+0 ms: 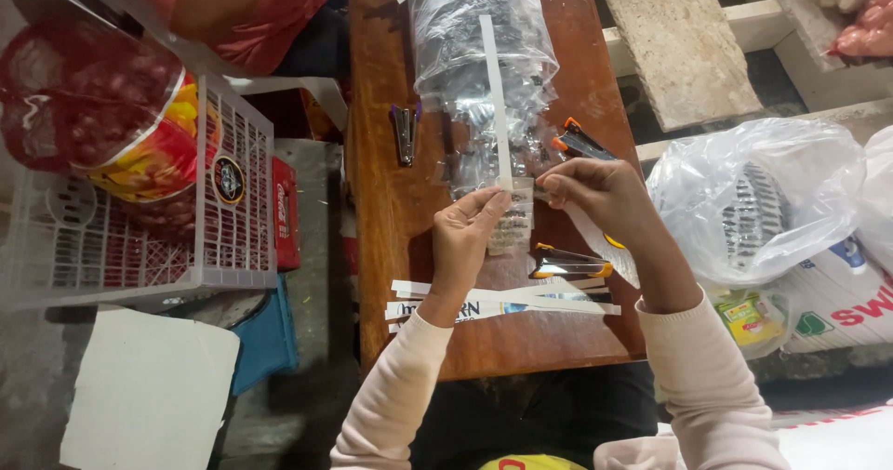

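The table (400, 210) is glossy brown wood. On it lie crinkled clear plastic bags (479, 52), matt white paper strips (498, 301) and a shiny metal stapler (569, 263). At left stands a white plastic lattice crate (233, 238).

Honestly can't make out what's inside the small clear packet (513, 217), the contents are just tiny dark specks, and the fingers of both hands cover its top edge. Same with the big clear bag (479, 52) on the tabletop (391, 200), its glare blurs whatever is in it and the top edge cuts it off. The white sack (837, 312) runs off the right edge. The red mesh bag (84, 98) in the white crate (139, 247) is cropped at the left
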